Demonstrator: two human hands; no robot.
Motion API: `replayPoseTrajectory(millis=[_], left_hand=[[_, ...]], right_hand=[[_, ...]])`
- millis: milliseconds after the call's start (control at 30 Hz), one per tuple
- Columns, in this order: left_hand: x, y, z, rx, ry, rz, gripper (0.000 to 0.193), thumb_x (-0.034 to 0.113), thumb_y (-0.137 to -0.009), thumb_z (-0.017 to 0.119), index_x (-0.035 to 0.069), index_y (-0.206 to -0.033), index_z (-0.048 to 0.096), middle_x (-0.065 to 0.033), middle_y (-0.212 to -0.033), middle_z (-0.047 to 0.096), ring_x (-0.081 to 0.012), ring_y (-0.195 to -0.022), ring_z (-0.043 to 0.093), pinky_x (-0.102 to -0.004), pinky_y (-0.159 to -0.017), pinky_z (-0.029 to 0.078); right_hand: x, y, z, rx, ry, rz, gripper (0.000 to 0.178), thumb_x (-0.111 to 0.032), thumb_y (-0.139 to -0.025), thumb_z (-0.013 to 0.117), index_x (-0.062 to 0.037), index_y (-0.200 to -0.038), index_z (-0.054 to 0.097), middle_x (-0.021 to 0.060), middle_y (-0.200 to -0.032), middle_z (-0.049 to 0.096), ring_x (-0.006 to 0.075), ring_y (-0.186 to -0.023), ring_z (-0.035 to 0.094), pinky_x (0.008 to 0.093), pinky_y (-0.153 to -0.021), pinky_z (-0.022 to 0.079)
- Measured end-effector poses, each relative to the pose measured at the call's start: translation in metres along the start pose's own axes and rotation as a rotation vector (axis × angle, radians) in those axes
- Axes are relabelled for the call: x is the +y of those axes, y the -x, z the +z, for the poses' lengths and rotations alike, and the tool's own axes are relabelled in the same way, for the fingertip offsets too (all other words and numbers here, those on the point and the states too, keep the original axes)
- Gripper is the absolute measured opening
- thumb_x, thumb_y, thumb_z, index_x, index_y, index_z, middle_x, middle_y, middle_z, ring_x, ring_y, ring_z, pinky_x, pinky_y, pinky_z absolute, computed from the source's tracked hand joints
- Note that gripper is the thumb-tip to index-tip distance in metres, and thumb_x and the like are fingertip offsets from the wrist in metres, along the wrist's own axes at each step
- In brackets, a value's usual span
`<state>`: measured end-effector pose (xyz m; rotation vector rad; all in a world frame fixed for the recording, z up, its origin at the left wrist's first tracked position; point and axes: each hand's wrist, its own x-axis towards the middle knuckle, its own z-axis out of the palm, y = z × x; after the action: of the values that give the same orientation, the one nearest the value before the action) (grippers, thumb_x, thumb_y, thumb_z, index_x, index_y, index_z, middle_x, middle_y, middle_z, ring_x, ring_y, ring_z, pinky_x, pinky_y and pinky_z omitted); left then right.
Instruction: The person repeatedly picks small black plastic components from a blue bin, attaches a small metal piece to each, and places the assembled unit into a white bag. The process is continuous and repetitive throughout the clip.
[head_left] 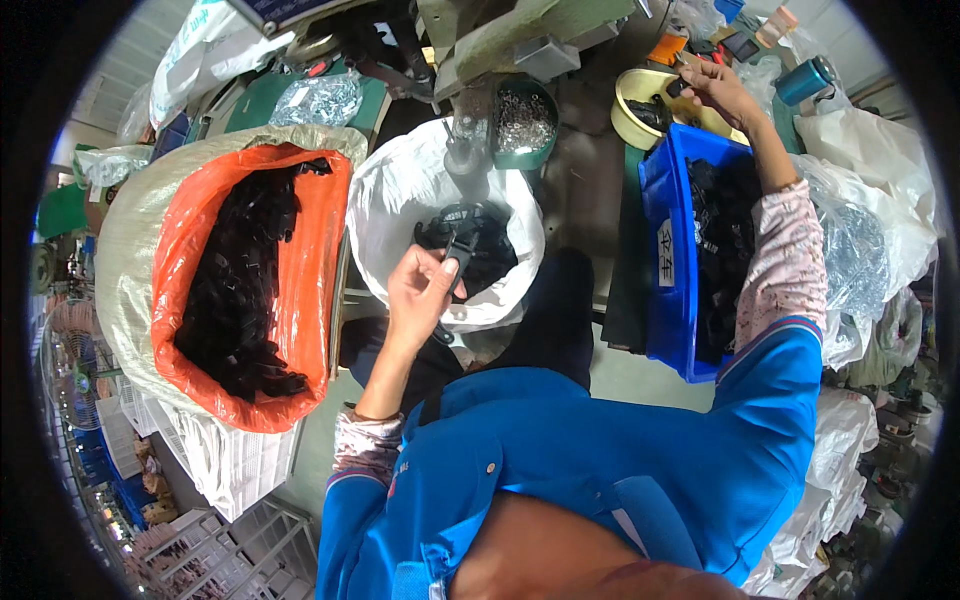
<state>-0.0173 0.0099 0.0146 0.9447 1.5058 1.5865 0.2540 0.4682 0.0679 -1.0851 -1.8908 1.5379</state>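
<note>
Left hand [418, 290]: thumb and fingers closed on a black part [460, 252], held upright-ish over the near side of the white bag [385, 185]. That bag sits open at centre, far side of the lap, with more black pieces [490, 240] lying loose in it.

Right hand [722, 88]: arm stretched to the far right, over the yellow bowl [628, 130]. Fingertips look pinched on a small dark piece [679, 88]; too small to tell what kind. Dark bits lie in the bowl below.

Around that:
- Right: blue bin [668, 315], just on the near side of the bowl, loaded with black parts [715, 215]. Right forearm passes over its far right side.
- Left: orange liner [312, 300] in a pale woven sack [125, 240], open, deep pile of black parts [230, 290] inside.
- Far centre: green container [527, 158] of small metal pieces [522, 115], by the white bag's far right rim.
- Far left: clear bag [318, 100] on a green surface.
- Far right: teal cylinder [804, 82].

2 hands in view, both occupied.
</note>
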Motion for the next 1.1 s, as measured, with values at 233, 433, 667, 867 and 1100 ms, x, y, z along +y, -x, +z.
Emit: replayPoseTrajectory(millis=[233, 433, 667, 867, 1100], left_hand=[[0.019, -0.031, 0.002, -0.032, -0.011, 0.233, 0.021, 0.006, -0.088, 0.061, 0.004, -0.075, 0.045, -0.0187, -0.104, 0.062, -0.0086, -0.061, 0.060, -0.0180, -0.043, 0.040], [0.029, -0.043, -0.007, -0.127, 0.010, 0.236, 0.019, 0.003, -0.085, 0.065, 0.001, -0.074, 0.049, -0.0178, -0.117, 0.060, -0.0100, -0.077, 0.061, -0.0211, -0.058, 0.048], [0.029, -0.033, -0.019, -0.028, -0.095, 0.377, 0.024, 0.004, -0.079, 0.070, -0.001, -0.068, 0.048, -0.0167, -0.108, 0.065, -0.0110, -0.084, 0.060, -0.0262, -0.072, 0.050], [0.042, -0.027, -0.024, -0.068, -0.237, 0.467, 0.022, 0.000, -0.078, 0.070, -0.001, -0.069, 0.050, -0.0175, -0.111, 0.064, -0.0108, -0.087, 0.060, -0.0251, -0.073, 0.049], [0.056, -0.033, -0.021, -0.049, -0.474, 0.636, 0.024, 0.001, -0.074, 0.071, -0.001, -0.068, 0.048, -0.0169, -0.106, 0.067, -0.0118, -0.075, 0.064, -0.0258, -0.065, 0.051]], right_hand=[[-0.077, 0.093, 0.093, -0.395, -0.265, -0.123, 0.025, -0.010, -0.092, 0.056, 0.0005, -0.114, 0.056, 0.0093, -0.099, 0.065, 0.0117, -0.087, 0.064, 0.0211, -0.080, 0.053], [-0.100, 0.153, 0.203, -0.389, -0.203, -0.236, 0.025, -0.008, -0.087, 0.062, -0.0039, -0.111, 0.059, 0.0058, -0.087, 0.066, 0.0103, -0.073, 0.064, 0.0222, -0.063, 0.051], [-0.102, 0.164, 0.251, -0.373, -0.155, -0.144, 0.026, -0.020, -0.090, 0.061, -0.0061, -0.113, 0.061, 0.0017, -0.075, 0.063, 0.0090, -0.064, 0.061, 0.0217, -0.056, 0.049], [-0.104, 0.163, 0.260, -0.404, 0.071, -0.287, 0.023, -0.010, -0.090, 0.060, -0.0033, -0.112, 0.061, 0.0024, -0.077, 0.064, 0.0080, -0.068, 0.061, 0.0220, -0.059, 0.050], [-0.094, 0.160, 0.269, -0.347, 0.096, -0.534, 0.023, -0.003, -0.083, 0.066, -0.0029, -0.106, 0.064, 0.0066, -0.083, 0.066, 0.0118, -0.074, 0.064, 0.0252, -0.062, 0.053]])
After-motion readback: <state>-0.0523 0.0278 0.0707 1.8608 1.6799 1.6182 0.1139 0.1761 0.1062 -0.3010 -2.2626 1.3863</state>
